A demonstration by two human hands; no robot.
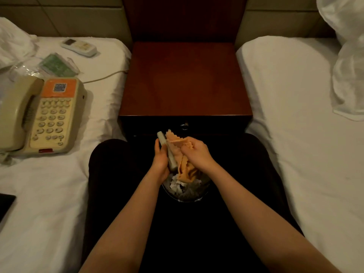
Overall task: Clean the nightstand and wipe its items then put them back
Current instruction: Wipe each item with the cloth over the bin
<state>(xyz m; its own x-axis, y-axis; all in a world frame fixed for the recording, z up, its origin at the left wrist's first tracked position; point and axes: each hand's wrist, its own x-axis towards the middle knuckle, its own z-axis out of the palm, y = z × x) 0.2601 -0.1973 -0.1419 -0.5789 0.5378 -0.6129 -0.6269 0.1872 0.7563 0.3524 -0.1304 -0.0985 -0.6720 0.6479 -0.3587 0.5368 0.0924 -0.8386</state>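
Note:
The dark red wooden nightstand (pixel 185 79) stands bare between two beds. In front of its drawer, my left hand (pixel 161 160) grips a slim grey remote (pixel 167 149), held on edge. Against its right side my right hand (pixel 196 152) holds a crumpled orange cloth (pixel 184 164). On the left bed lie a beige telephone (pixel 41 115), a white remote (pixel 78 47) and a green packet in clear wrap (pixel 58 65).
Below my hands, between my dark-clad knees, a waste bin (pixel 186 191) holds crumpled paper. White beds (pixel 295 115) flank the nightstand. A phone cord (pixel 106 75) runs across the left bed. A dark flat object (pixel 6 205) lies at its left edge, and white pillows (pixel 346 56) are piled at the far right.

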